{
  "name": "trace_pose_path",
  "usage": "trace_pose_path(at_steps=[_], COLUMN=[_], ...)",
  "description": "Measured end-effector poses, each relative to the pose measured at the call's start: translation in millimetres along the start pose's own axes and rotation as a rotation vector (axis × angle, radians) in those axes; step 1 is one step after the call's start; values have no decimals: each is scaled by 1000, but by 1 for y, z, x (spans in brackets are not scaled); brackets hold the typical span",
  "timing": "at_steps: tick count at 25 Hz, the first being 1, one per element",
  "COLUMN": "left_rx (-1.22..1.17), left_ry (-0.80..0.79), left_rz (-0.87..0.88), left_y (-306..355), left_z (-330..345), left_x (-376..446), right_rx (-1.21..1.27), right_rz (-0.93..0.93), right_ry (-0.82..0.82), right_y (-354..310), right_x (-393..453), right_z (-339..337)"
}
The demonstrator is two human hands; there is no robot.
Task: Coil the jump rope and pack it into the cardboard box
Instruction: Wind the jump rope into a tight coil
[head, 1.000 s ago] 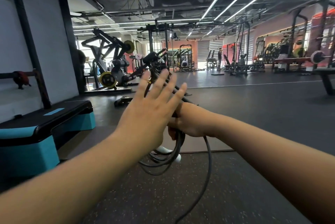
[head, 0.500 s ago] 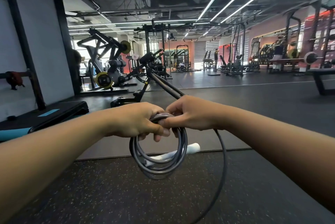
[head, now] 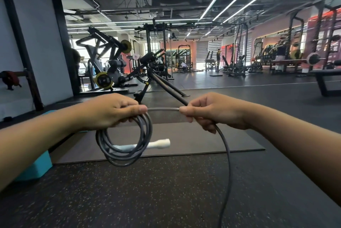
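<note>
My left hand (head: 112, 110) grips the top of a dark grey jump rope coil (head: 127, 155) of several loops that hangs below it. A white handle (head: 159, 143) sticks out to the right behind the coil. My right hand (head: 212, 112) pinches the same rope a short way to the right, with a taut straight stretch (head: 163, 109) between the two hands. From the right hand the loose rope tail (head: 227, 163) drops down and out of the bottom edge. No cardboard box is in view.
A teal and black step platform (head: 35, 168) sits at the lower left beside a dark floor mat (head: 193, 141). Black angled bars of a gym machine (head: 166, 83) stand just beyond my hands. Racks and a bench (head: 324, 80) line the right side.
My left hand, open a second ago, closed on the coil. The hands then drew apart sideways, stretching a short length of rope between them.
</note>
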State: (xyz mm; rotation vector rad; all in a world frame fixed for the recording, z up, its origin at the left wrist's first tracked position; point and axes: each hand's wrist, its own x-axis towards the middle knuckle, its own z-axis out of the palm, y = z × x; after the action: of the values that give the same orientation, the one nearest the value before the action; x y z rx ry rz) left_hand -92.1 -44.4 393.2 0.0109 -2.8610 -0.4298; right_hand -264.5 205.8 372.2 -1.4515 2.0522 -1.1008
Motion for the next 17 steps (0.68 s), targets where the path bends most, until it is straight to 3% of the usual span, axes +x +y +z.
trace_pose_path(at_steps=[4, 8, 11, 13, 15, 17], left_rx=[-650, -1271, -1539, -1644, -1754, -1824], left_ry=[222, 466, 651, 806, 969, 1082], left_rz=[-140, -140, -137, -226, -343, -453], left_y=[-15, 7, 35, 52, 66, 81], left_z=[-5, 23, 45, 58, 71, 84], left_x=[-11, -3, 14, 25, 34, 43], right_rx=[88, 268, 625, 793, 821, 722], right_rz=[30, -22, -62, -101, -183, -281], right_ry=[148, 296, 236, 175, 168, 261], right_y=[9, 17, 15, 8, 0, -9], right_x=[-2, 12, 32, 38, 41, 43], right_z=[-12, 4, 34, 49, 60, 73])
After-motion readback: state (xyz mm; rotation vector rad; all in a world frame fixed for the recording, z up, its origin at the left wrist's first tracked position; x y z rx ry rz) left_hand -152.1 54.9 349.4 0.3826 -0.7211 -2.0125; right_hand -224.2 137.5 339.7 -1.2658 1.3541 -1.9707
